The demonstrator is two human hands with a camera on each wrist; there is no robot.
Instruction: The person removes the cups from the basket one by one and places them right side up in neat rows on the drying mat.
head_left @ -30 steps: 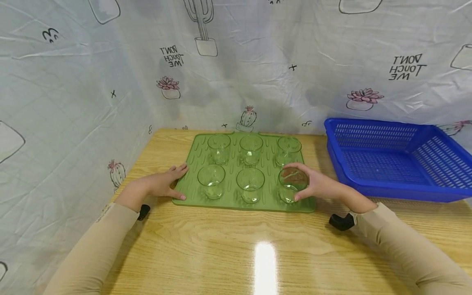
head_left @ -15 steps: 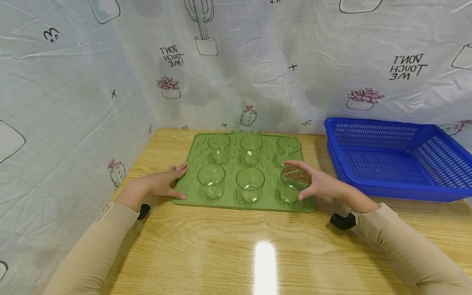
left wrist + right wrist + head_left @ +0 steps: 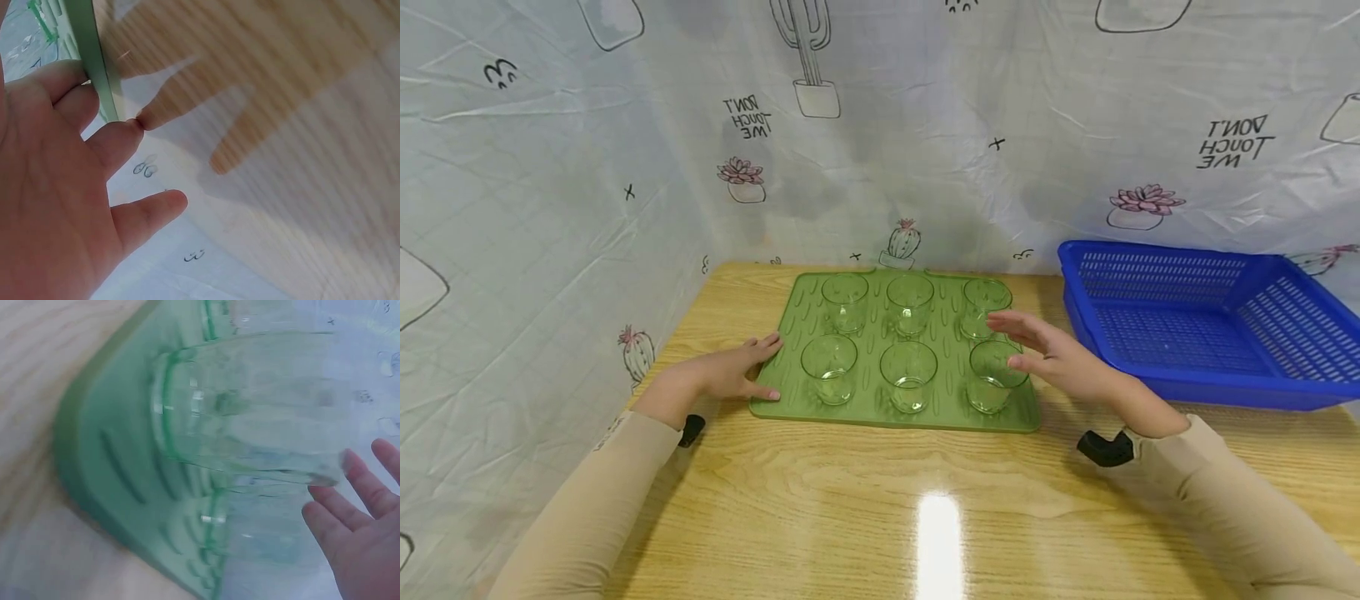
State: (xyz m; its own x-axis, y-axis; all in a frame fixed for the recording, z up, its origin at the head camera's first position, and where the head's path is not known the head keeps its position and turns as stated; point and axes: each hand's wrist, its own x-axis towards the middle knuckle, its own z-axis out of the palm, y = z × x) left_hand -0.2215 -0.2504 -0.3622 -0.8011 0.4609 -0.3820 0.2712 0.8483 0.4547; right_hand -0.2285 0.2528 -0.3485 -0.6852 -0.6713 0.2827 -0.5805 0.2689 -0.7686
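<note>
Several clear drinking glasses stand upright in two rows on a green drying mat [image 3: 868,400] with a ridged surface. My right hand [image 3: 1063,360], fingers spread, hovers by the rim of the front right glass [image 3: 988,387] and grips nothing. In the right wrist view that glass [image 3: 250,406] stands on the mat, with the fingertips near its rim. My left hand [image 3: 727,373] rests at the mat's left edge, thumb on its front left corner. The left wrist view shows the left hand's fingers [image 3: 115,147] touching the mat's edge [image 3: 94,56] and the tabletop.
A blue slatted plastic basket [image 3: 1187,333] stands to the right of the mat. Behind the wooden table [image 3: 820,500] hangs a white patterned sheet [image 3: 880,150], which also covers the left side.
My right hand has let go of the front right glass and moved up and to the right, its fingers spreading. The left hand stays at the mat's edge.
</note>
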